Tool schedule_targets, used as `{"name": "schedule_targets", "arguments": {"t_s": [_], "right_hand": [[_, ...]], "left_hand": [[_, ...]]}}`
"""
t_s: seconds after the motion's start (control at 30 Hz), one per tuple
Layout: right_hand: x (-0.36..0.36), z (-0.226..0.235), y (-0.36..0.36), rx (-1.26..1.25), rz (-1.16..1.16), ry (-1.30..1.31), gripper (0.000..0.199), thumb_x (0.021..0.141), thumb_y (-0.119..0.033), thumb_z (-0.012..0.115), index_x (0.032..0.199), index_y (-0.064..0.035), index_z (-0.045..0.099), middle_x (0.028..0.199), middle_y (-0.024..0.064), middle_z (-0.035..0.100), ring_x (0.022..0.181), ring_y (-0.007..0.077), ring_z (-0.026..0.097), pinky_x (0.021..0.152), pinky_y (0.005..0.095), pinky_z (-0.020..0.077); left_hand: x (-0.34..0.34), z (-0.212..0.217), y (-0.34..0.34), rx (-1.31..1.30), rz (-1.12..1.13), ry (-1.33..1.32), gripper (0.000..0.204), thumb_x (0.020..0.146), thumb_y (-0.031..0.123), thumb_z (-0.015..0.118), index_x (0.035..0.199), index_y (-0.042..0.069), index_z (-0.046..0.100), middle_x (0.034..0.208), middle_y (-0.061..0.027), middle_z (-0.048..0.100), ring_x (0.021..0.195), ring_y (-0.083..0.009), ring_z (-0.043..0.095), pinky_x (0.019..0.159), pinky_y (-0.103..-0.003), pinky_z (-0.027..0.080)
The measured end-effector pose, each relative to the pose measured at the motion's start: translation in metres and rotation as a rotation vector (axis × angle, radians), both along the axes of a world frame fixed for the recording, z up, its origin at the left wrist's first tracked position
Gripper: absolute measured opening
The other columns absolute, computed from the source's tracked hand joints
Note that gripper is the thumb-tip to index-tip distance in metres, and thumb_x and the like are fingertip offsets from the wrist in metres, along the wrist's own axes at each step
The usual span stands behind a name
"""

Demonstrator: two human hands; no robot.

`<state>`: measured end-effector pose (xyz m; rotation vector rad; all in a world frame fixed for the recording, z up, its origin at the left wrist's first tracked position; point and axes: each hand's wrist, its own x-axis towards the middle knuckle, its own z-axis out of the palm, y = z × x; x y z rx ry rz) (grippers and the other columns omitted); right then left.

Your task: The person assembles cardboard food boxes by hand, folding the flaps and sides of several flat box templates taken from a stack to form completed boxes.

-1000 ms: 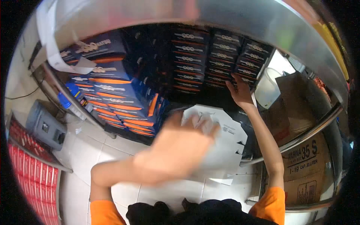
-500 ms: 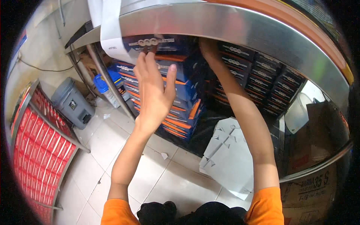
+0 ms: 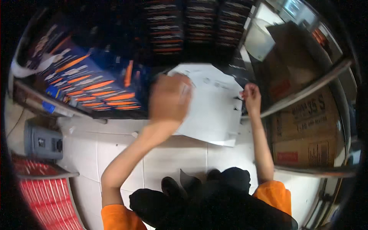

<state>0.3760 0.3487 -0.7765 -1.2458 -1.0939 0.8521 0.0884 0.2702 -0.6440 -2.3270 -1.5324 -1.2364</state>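
A flat white cardboard sheet (image 3: 214, 111) with cut corners and small notches lies low in front of me, over the shelf's front and above the floor tiles. My left hand (image 3: 170, 99) is over the sheet's left side, smeared by motion, so its fingers cannot be made out. At the sheet's right edge, beside the dark notches, my right hand (image 3: 252, 97) has its fingers curled and pinched on the edge. Left of my left hand stands a stack of dark blue boxes with orange edges (image 3: 92, 84), blurred.
More dark boxes (image 3: 201, 23) fill the shelf's back. To the right are a whitish container (image 3: 258, 40), brown cartons (image 3: 306, 122) and a metal rail (image 3: 303, 94). A grey bin (image 3: 43, 140) and a rack of red boxes (image 3: 46, 199) stand left.
The view has swung down and right. My left hand has left the front of the box stack for the sheet. My right hand has come out of the shelf to the sheet's right edge.
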Motion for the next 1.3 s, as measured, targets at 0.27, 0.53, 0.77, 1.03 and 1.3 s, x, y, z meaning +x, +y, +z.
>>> {"name": "schedule_targets", "arguments": {"t_s": [0.27,0.53,0.77,1.03,1.3], "right_hand": [[0.008,-0.066,-0.124,-0.537,-0.019,-0.065,0.071,0.086,-0.065,0.029,0.109,-0.0063,0.06,0.094,0.0054,0.06,0.076,0.0141,0.049,0.073,0.0282,0.0367],[0.021,-0.056,-0.13,-0.631,0.156,0.275,0.076,0.083,-0.072,0.018,0.117,-0.0163,0.056,0.108,-0.0031,0.053,0.084,0.0116,0.037,0.076,0.0296,0.0258],[0.022,-0.053,-0.122,-0.644,0.194,0.296,0.061,0.085,-0.062,0.035,0.117,-0.0138,0.056,0.108,-0.0019,0.054,0.086,0.0124,0.041,0.074,0.027,0.0293],[-0.029,0.064,-0.137,0.351,0.4,-0.343,0.054,0.079,-0.034,0.061,0.123,-0.0043,0.05,0.132,0.0184,0.04,0.122,0.0382,0.035,0.097,0.0467,0.033],[-0.062,0.122,-0.126,0.791,0.13,-0.767,0.043,0.088,-0.037,0.046,0.11,-0.0028,0.059,0.127,0.0205,0.046,0.106,0.0399,0.046,0.09,0.0453,0.0382]], "left_hand": [[0.174,-0.216,0.012,-0.689,-0.13,-0.215,0.05,0.072,0.043,0.067,0.075,-0.002,0.047,0.071,-0.0201,0.054,0.07,-0.0369,0.055,0.062,-0.044,0.043],[0.178,-0.221,0.019,-0.643,-0.114,-0.246,0.052,0.073,0.045,0.067,0.078,-0.003,0.048,0.07,-0.0198,0.055,0.07,-0.0359,0.057,0.063,-0.042,0.044],[0.161,-0.207,0.027,-0.731,-0.206,-0.284,0.023,0.079,0.02,0.055,0.077,-0.003,0.054,0.075,-0.0218,0.059,0.075,-0.039,0.057,0.065,-0.044,0.045],[0.109,-0.086,0.007,-0.489,-0.095,-1.238,0.026,0.093,0.021,0.047,0.088,-0.002,0.058,0.073,-0.0082,0.06,0.066,-0.0125,0.055,0.063,-0.026,0.045],[0.13,0.001,-0.046,-0.404,-0.295,-1.644,0.025,0.093,0.024,0.049,0.097,0.001,0.057,0.086,-0.0038,0.062,0.069,-0.0073,0.057,0.062,-0.021,0.047]]}}
